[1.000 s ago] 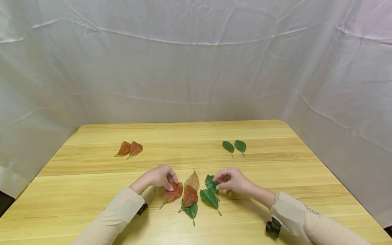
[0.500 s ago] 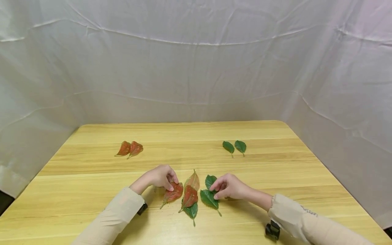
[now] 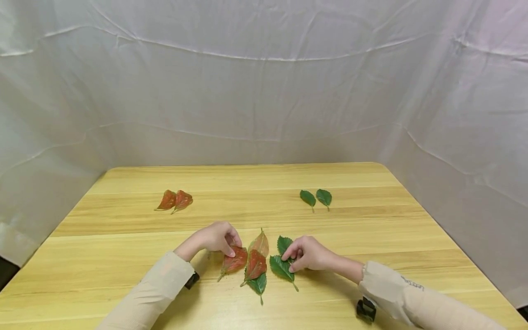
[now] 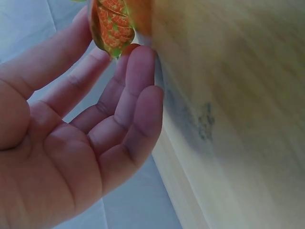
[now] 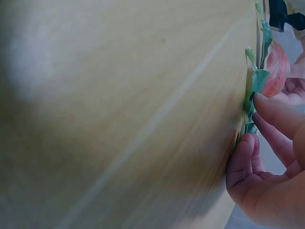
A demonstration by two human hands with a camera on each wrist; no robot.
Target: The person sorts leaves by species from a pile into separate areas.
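Note:
In the head view, my left hand point(image 3: 216, 237) pinches the top edge of a red leaf point(image 3: 236, 260) lying left of a short column. That leaf point(image 4: 114, 28) also shows between thumb and finger in the left wrist view. My right hand point(image 3: 312, 254) has thumb and forefinger at the right edge of the lower green leaf point(image 3: 281, 268). The right wrist view shows these fingertips pinching a green leaf point(image 5: 259, 81). An upper green leaf point(image 3: 283, 243) is partly hidden behind the fingers. Between the hands, a pale orange leaf point(image 3: 259, 239), a red leaf point(image 3: 255, 266) and a green leaf point(image 3: 258, 285) overlap.
Two red leaves point(image 3: 182, 200) lie at the table's back left, and two green leaves point(image 3: 323, 197) at its back right. The wooden table point(image 3: 247, 181) meets a pale cloth screen point(image 3: 255, 101) at the back and sides.
My right hand has come down and slightly left, from the upper green leaf to the lower one. The left hand and its red leaf have shifted very slightly to the right.

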